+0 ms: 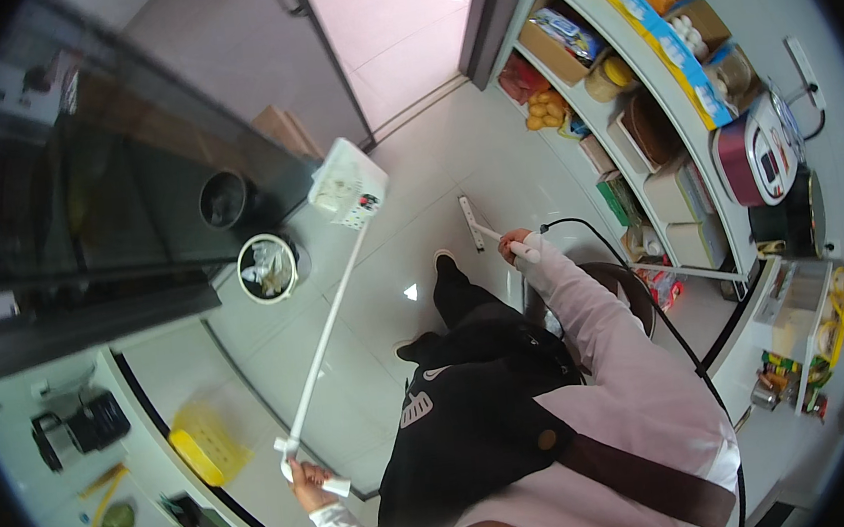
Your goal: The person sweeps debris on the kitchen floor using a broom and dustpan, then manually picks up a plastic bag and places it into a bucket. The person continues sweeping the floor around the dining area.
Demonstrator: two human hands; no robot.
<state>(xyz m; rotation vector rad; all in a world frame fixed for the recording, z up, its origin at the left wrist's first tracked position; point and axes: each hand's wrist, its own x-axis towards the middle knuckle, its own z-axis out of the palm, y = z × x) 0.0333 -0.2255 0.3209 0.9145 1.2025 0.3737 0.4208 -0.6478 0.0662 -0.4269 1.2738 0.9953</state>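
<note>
My left hand (310,485) grips the bent top of a white pole that belongs to a long-handled dustpan (323,340). Its white pan (349,183), with some pale debris inside, sits over the floor ahead of me. In my right hand (517,245) is the white handle of a floor broom or squeegee (472,223). The narrow white head lies near the floor, to the right of the pan and apart from it; its underside is hidden. Just left of the pan stands a white-rimmed trash bin (267,269) with a bag and waste in it.
A dark bin (224,199) stands against the glass-fronted cabinet (121,184). White shelves (649,191) with food and boxes line the right side, a rice cooker (757,151) on top. A yellow basket (208,448) is at lower left. A black cable (642,282) runs by my right arm.
</note>
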